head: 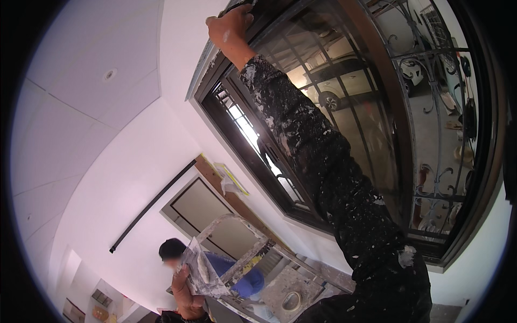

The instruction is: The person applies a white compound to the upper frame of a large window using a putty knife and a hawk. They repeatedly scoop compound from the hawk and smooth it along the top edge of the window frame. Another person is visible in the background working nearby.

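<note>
My right hand [230,30] is raised to the upper edge of a dark-framed window, with pale smears on its skin. Its fingers close around a dark thin object [236,5], partly cut off by the picture's edge, so its kind is unclear. A black sleeve [307,133] spattered with white runs down from the wrist across the window. Beside the hand, a grey, streaked strip [202,78] follows the border between wall and window frame [258,177]. Through the glass I see iron grilles [434,97] and a parked light-coloured car [343,87]. My left hand is out of view.
Below stands a paint-spattered stepladder [246,262] with clear plastic sheeting [204,270] at its side. A co-worker in a black cap [171,248] is near it. A pale ring [291,301] lies on a spattered board [278,282]. A black rail [151,208] crosses the far wall.
</note>
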A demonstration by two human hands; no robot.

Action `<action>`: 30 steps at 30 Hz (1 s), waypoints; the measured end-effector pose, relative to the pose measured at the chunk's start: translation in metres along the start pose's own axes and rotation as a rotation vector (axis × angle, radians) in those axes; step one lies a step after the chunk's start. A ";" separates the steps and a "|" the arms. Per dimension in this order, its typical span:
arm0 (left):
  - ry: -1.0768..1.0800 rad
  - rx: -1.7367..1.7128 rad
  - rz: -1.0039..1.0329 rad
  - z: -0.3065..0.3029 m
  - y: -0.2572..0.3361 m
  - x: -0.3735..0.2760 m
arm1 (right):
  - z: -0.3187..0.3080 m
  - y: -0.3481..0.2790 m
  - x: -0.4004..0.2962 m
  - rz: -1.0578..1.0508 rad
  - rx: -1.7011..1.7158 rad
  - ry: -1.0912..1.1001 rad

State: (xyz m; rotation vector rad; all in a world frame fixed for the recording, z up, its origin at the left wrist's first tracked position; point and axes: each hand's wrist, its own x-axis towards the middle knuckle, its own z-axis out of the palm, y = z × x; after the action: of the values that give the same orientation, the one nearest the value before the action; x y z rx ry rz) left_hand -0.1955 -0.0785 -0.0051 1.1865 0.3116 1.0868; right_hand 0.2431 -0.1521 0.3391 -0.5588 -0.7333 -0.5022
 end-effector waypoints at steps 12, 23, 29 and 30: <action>-0.032 0.031 -0.010 -0.012 0.005 -0.005 | 0.057 0.032 0.033 -0.406 -0.601 0.301; 0.290 0.142 0.058 0.021 0.020 -0.002 | -0.056 -0.027 -0.162 -0.095 0.159 -0.394; -0.021 0.221 0.085 0.034 0.040 0.000 | -0.117 -0.031 -0.264 -0.685 -0.166 -1.256; 0.002 0.197 0.068 0.036 0.039 0.000 | -0.121 -0.034 -0.271 -0.768 -0.201 -1.295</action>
State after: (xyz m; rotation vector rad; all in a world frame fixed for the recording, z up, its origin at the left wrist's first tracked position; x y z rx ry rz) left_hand -0.1905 -0.1004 0.0430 1.3794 0.3889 1.1358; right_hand 0.1073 -0.1916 0.0763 -0.7677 -2.1948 -0.9243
